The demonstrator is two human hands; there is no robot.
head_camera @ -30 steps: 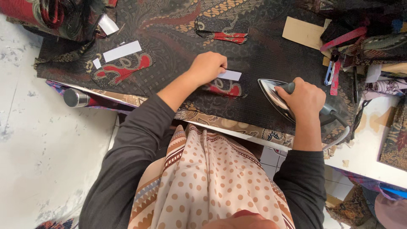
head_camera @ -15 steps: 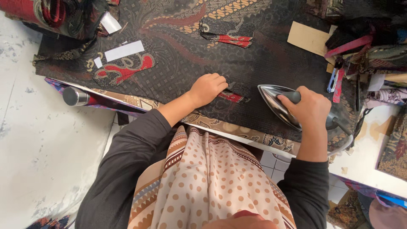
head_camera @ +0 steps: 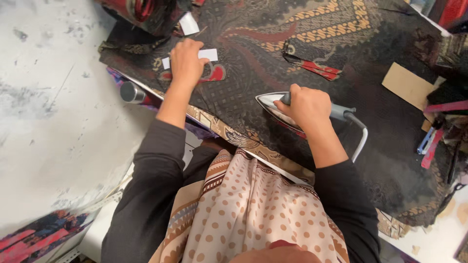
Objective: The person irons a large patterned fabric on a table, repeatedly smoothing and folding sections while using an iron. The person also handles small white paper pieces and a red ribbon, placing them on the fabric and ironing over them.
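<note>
My right hand (head_camera: 304, 104) grips the grey handle of a metal iron (head_camera: 273, 107) that rests flat on a dark patterned cloth (head_camera: 302, 44) spread over the table. A red fabric piece lies under the iron, mostly hidden. My left hand (head_camera: 186, 61) reaches to the left and lies on a white strip (head_camera: 207, 54) and a red fabric piece (head_camera: 214, 73). Whether its fingers pinch the strip I cannot tell.
Another red fabric piece (head_camera: 319, 69) lies further back. A tan card (head_camera: 407, 86) sits at the right, with scissors and tools (head_camera: 429, 146) beside it. The iron's white cord (head_camera: 360, 141) loops near the table edge. A metal tube end (head_camera: 129, 91) sticks out at the left edge.
My left hand left the red piece by the iron and moved left onto the white strip. My right hand slid the iron left over that red piece.
</note>
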